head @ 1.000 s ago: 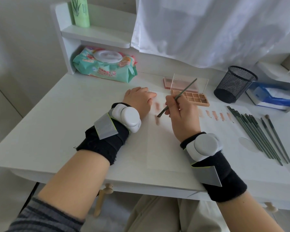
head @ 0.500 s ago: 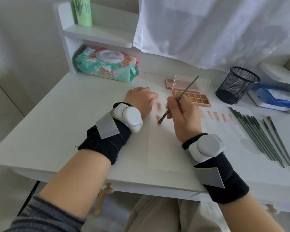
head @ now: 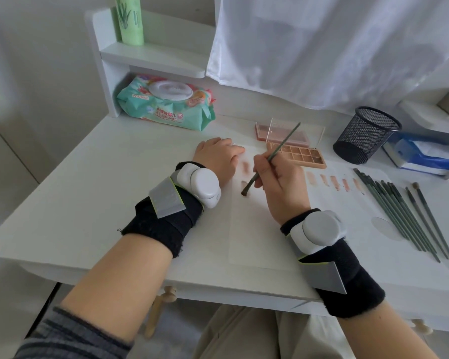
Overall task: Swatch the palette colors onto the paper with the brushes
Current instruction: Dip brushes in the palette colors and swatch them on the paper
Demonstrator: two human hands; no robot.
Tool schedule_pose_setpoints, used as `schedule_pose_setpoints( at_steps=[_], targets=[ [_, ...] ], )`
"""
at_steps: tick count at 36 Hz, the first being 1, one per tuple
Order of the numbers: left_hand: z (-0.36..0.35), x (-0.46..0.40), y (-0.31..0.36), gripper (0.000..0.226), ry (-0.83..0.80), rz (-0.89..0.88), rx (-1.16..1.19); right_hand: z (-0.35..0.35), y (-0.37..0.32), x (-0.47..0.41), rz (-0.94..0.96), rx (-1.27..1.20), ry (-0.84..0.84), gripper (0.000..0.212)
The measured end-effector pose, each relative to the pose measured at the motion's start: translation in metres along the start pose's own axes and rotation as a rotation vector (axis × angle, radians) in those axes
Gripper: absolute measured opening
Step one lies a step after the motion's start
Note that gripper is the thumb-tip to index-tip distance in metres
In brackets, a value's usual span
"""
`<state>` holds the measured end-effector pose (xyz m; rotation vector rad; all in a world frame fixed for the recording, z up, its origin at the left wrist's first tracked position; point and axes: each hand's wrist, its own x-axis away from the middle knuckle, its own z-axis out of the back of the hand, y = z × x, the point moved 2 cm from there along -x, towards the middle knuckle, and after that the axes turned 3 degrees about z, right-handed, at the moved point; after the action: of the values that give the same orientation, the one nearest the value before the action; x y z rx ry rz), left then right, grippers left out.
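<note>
Since the earlier frame, brush (head: 270, 158) tip has dropped slightly toward the wearer, now touching paper (head: 254, 229) on a dark second-row swatch (head: 245, 189) just left of right hand (head: 280, 185). Right hand pinches the brush; left hand (head: 218, 156) lies flat, fingers loosely extended, pinning the sheet's far corner. Done: a first row of pinkish-tan swatches, running from between the hands out to the right. Remaining, by my estimate: most of the second row. Palette (head: 298, 155) sits open just beyond right hand; spare brushes (head: 399, 211) lie well right.
</note>
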<state>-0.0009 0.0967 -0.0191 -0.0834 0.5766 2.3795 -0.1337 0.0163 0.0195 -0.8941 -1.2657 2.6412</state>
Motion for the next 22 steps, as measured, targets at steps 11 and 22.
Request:
schedule_pose_setpoints(
  at_steps=[11,22],
  targets=[
    [0.0005,-0.0013,0.0008,0.039,-0.026,0.012,-0.017,0.0025,0.0008,-0.0030,0.010,0.048,0.051,0.020],
    [0.0012,0.0000,0.0004,0.038,-0.020,0.004,-0.008,0.0036,-0.0013,-0.0001,0.035,0.049,0.063,0.034]
  ],
)
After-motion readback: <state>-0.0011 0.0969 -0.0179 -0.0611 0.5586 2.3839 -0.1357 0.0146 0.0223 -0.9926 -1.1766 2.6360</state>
